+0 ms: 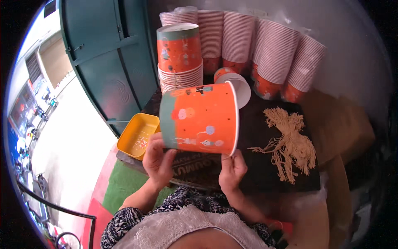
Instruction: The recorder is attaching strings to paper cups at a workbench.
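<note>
Both my hands hold an orange paper bucket (pixel 199 118) on its side, its white rim to the right and its grey-green base band to the left. My left hand (pixel 158 159) grips the base end from below, thumb showing along the underside. At the rim, my right hand (pixel 232 171) pinches the lower edge between thumb and fingers. Behind it a white paper cup (pixel 242 89) lies on its side, partly hidden by the bucket. A bundle of beige cord (pixel 292 145) rests on the dark table board (pixel 259 176) to the right.
A yellow tray (pixel 134 132) with small bits in it sits at the left table edge. An upside-down bucket stack (pixel 179 52) stands behind my hands. Plastic-wrapped bucket stacks (pixel 273 52) line the wall. A green metal door (pixel 107 54) stands left; a cardboard box (pixel 340 124) is right.
</note>
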Demonstrator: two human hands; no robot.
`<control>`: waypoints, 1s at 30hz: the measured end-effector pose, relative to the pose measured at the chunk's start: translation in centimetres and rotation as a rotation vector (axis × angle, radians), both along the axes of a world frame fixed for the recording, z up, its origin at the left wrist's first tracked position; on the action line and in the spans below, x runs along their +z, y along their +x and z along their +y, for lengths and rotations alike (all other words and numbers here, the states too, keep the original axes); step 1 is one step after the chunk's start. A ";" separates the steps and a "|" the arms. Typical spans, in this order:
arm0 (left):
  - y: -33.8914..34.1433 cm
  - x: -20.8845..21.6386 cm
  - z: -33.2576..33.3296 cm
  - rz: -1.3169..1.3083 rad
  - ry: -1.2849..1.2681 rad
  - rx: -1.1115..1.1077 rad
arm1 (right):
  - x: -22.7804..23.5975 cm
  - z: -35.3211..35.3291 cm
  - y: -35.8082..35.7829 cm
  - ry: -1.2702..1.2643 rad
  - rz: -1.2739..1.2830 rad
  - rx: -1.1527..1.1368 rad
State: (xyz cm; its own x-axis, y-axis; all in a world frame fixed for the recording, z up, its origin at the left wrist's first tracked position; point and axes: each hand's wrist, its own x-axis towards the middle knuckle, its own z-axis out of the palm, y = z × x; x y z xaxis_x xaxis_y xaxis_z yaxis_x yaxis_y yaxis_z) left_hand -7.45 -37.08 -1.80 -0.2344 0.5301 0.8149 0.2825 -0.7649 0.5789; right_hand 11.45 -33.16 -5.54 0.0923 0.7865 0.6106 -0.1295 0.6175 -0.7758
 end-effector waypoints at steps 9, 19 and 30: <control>-13.9 10.6 -3.9 0.565 0.174 0.981 | -0.5 1.4 2.9 -0.062 -0.172 0.067; -20.7 25.4 6.6 0.856 0.258 0.957 | -4.4 1.1 6.3 -0.247 -0.013 -0.109; -18.1 32.0 16.3 0.917 0.305 0.761 | -5.7 1.2 6.5 -0.385 -0.015 -0.130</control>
State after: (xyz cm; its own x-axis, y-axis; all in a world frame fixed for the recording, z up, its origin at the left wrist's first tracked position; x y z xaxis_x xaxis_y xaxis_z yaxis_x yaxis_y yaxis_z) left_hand -25.55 -20.76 30.18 0.3243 0.2676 0.9073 0.9236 -0.2968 -0.2426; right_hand 17.96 -31.95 -11.20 0.1993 0.9404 0.2754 -0.0565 0.2916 -0.9549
